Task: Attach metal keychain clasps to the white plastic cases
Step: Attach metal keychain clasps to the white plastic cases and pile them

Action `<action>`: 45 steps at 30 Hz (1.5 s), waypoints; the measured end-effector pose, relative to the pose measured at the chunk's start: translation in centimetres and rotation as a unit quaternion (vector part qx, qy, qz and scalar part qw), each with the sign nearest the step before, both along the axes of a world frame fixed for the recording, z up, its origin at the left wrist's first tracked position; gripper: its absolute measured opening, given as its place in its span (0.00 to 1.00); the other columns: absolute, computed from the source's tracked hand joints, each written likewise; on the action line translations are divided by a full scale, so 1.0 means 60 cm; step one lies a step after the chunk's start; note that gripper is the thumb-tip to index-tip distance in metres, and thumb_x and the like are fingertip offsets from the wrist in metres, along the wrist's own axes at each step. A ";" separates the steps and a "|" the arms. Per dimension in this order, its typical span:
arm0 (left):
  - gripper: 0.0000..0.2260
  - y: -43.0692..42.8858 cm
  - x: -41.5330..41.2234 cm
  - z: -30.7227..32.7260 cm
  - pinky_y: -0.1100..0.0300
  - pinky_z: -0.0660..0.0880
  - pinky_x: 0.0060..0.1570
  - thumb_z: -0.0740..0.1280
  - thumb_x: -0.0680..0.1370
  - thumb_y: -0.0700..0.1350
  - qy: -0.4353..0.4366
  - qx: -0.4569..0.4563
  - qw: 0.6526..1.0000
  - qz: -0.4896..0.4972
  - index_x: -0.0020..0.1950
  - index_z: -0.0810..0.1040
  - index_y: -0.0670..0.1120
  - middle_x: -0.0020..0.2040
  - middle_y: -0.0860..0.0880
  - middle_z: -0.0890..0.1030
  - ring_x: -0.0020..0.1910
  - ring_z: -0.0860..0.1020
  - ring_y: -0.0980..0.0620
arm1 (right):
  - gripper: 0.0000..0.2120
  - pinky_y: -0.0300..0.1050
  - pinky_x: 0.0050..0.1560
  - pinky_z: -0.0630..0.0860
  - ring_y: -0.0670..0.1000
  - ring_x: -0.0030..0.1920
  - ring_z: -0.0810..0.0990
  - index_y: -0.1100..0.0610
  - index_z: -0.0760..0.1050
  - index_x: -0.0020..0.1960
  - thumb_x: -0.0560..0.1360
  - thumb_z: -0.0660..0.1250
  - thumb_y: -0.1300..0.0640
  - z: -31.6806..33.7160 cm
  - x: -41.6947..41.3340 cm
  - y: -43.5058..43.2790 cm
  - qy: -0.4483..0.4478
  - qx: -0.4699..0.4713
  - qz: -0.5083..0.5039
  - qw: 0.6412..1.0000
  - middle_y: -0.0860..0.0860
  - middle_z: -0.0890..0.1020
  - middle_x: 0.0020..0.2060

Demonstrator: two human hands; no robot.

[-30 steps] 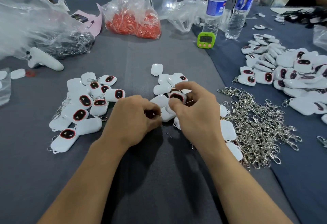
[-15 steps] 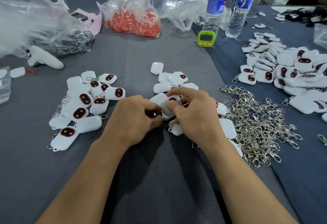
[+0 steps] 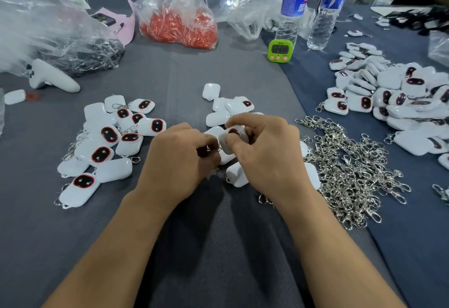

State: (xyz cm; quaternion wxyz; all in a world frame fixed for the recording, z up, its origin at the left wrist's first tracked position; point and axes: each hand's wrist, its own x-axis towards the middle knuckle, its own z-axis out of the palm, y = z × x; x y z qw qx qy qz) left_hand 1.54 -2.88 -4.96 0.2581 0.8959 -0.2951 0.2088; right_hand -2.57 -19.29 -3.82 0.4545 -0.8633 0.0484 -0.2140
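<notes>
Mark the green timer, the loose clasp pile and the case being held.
green timer [image 3: 280, 49]: head view, on its display.
clasp pile [image 3: 349, 169]: head view, middle of the heap.
held case [image 3: 235, 130]: head view, on its dark window.

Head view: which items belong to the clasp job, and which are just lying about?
Job: white case in the right hand; clasp pinched by the left hand; clasp pile; loose cases; finished cases.
Lying about: green timer; water bottles; bag of red parts; white controller.

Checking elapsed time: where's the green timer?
Head view, right of centre: the green timer stands before the left-hand water bottle, right of the red-filled bag.
</notes>
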 end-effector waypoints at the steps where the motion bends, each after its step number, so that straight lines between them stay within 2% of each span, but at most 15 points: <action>1: 0.05 -0.001 -0.001 -0.001 0.53 0.67 0.35 0.70 0.71 0.47 -0.005 0.002 1.000 0.003 0.36 0.83 0.48 0.28 0.52 0.76 0.33 0.73 0.48 | 0.05 0.28 0.30 0.67 0.43 0.29 0.74 0.47 0.84 0.47 0.73 0.74 0.54 0.000 0.000 0.001 0.002 -0.006 -0.001 1.000 0.39 0.73 0.23; 5: 0.06 -0.002 0.000 -0.005 0.51 0.71 0.34 0.70 0.71 0.48 -0.005 0.015 1.000 0.014 0.39 0.86 0.48 0.30 0.50 0.80 0.33 0.75 0.46 | 0.06 0.32 0.32 0.72 0.44 0.31 0.77 0.46 0.85 0.49 0.73 0.73 0.54 -0.001 -0.001 0.007 0.023 -0.019 -0.004 1.000 0.43 0.78 0.27; 9: 0.06 0.000 0.001 -0.006 0.50 0.72 0.33 0.72 0.71 0.49 -0.013 0.010 0.999 0.033 0.38 0.85 0.47 0.30 0.48 0.80 0.33 0.75 0.45 | 0.05 0.41 0.32 0.79 0.48 0.30 0.83 0.48 0.84 0.46 0.72 0.73 0.56 0.002 -0.003 0.008 0.055 0.037 0.006 0.998 0.48 0.82 0.29; 12: 0.05 -0.003 -0.003 -0.003 0.49 0.71 0.34 0.76 0.70 0.46 -0.022 -0.001 0.998 0.052 0.36 0.84 0.48 0.29 0.50 0.78 0.34 0.74 0.46 | 0.06 0.43 0.23 0.76 0.50 0.23 0.80 0.51 0.83 0.44 0.73 0.70 0.61 0.004 -0.005 0.011 0.079 0.168 0.017 0.982 0.49 0.82 0.26; 14: 0.02 -0.005 -0.003 -0.002 0.50 0.72 0.38 0.75 0.69 0.45 -0.021 -0.047 0.997 0.056 0.37 0.84 0.49 0.30 0.52 0.79 0.35 0.74 0.49 | 0.06 0.45 0.26 0.76 0.53 0.24 0.79 0.54 0.83 0.43 0.74 0.70 0.64 0.005 -0.001 0.008 0.088 0.258 0.013 0.962 0.54 0.83 0.28; 16: 0.05 -0.004 -0.001 -0.002 0.59 0.72 0.41 0.77 0.69 0.45 0.022 -0.110 0.992 0.055 0.41 0.86 0.54 0.33 0.56 0.80 0.37 0.76 0.55 | 0.05 0.46 0.29 0.76 0.54 0.25 0.78 0.57 0.83 0.44 0.75 0.70 0.64 0.005 0.004 0.004 0.102 0.308 0.007 0.946 0.58 0.84 0.30; 19: 0.14 -0.006 0.006 -0.003 0.71 0.73 0.38 0.79 0.70 0.44 0.155 -0.204 0.967 0.019 0.46 0.86 0.63 0.38 0.61 0.85 0.37 0.80 0.63 | 0.04 0.42 0.26 0.73 0.53 0.25 0.76 0.61 0.83 0.47 0.76 0.69 0.66 0.008 0.008 -0.003 0.119 0.374 0.014 0.920 0.57 0.82 0.30; 21: 0.16 -0.008 0.008 -0.001 0.64 0.77 0.36 0.78 0.72 0.43 0.218 -0.233 0.947 -0.016 0.47 0.86 0.65 0.39 0.60 0.86 0.35 0.79 0.61 | 0.06 0.39 0.24 0.71 0.52 0.24 0.75 0.65 0.83 0.49 0.77 0.67 0.67 0.013 0.007 -0.007 0.129 0.410 0.032 0.902 0.55 0.81 0.28; 22: 0.14 -0.009 0.010 0.002 0.57 0.80 0.40 0.78 0.73 0.42 0.239 -0.253 0.937 -0.030 0.49 0.87 0.63 0.41 0.58 0.87 0.37 0.82 0.56 | 0.06 0.39 0.24 0.70 0.51 0.23 0.75 0.66 0.83 0.48 0.77 0.66 0.68 0.016 0.007 -0.010 0.130 0.427 0.044 0.894 0.54 0.80 0.27; 24: 0.11 -0.010 0.012 0.006 0.55 0.82 0.49 0.77 0.73 0.40 0.270 -0.298 0.914 -0.052 0.50 0.88 0.55 0.44 0.55 0.88 0.45 0.86 0.53 | 0.07 0.38 0.23 0.68 0.50 0.23 0.74 0.64 0.82 0.45 0.77 0.66 0.67 0.020 0.005 -0.015 0.128 0.457 0.059 0.878 0.54 0.79 0.27; 26: 0.10 -0.010 0.012 0.008 0.59 0.81 0.50 0.76 0.73 0.37 0.286 -0.329 0.898 -0.064 0.47 0.88 0.53 0.44 0.53 0.88 0.45 0.85 0.57 | 0.07 0.37 0.23 0.66 0.49 0.23 0.73 0.63 0.82 0.44 0.76 0.65 0.67 0.022 0.004 -0.018 0.125 0.472 0.062 0.871 0.54 0.79 0.27; 29: 0.08 -0.013 0.010 0.007 0.57 0.81 0.50 0.76 0.73 0.37 0.312 -0.356 0.878 -0.070 0.44 0.88 0.51 0.41 0.49 0.87 0.41 0.84 0.55 | 0.09 0.37 0.22 0.66 0.49 0.22 0.73 0.61 0.84 0.40 0.76 0.66 0.67 0.022 0.004 -0.018 0.125 0.478 0.061 0.867 0.56 0.79 0.29; 35: 0.09 -0.022 0.004 0.009 0.62 0.79 0.47 0.76 0.68 0.43 0.333 -0.421 0.840 -0.087 0.47 0.88 0.51 0.43 0.48 0.87 0.42 0.84 0.54 | 0.13 0.36 0.22 0.65 0.48 0.22 0.72 0.59 0.85 0.36 0.75 0.66 0.66 0.021 0.005 -0.020 0.129 0.479 0.072 0.865 0.55 0.78 0.27; 42: 0.06 -0.023 0.002 0.010 0.62 0.79 0.45 0.77 0.66 0.40 0.314 -0.443 0.835 -0.091 0.41 0.88 0.49 0.38 0.47 0.86 0.38 0.82 0.53 | 0.13 0.37 0.23 0.65 0.48 0.22 0.72 0.57 0.86 0.35 0.75 0.67 0.65 0.017 0.006 -0.023 0.133 0.477 0.086 0.865 0.55 0.78 0.28; 45: 0.04 -0.019 0.005 0.009 0.60 0.78 0.44 0.77 0.66 0.42 0.310 -0.407 0.855 -0.079 0.40 0.88 0.49 0.37 0.47 0.85 0.37 0.80 0.53 | 0.11 0.38 0.24 0.66 0.49 0.23 0.71 0.58 0.85 0.38 0.75 0.67 0.66 0.017 0.005 -0.024 0.128 0.469 0.084 0.870 0.55 0.79 0.29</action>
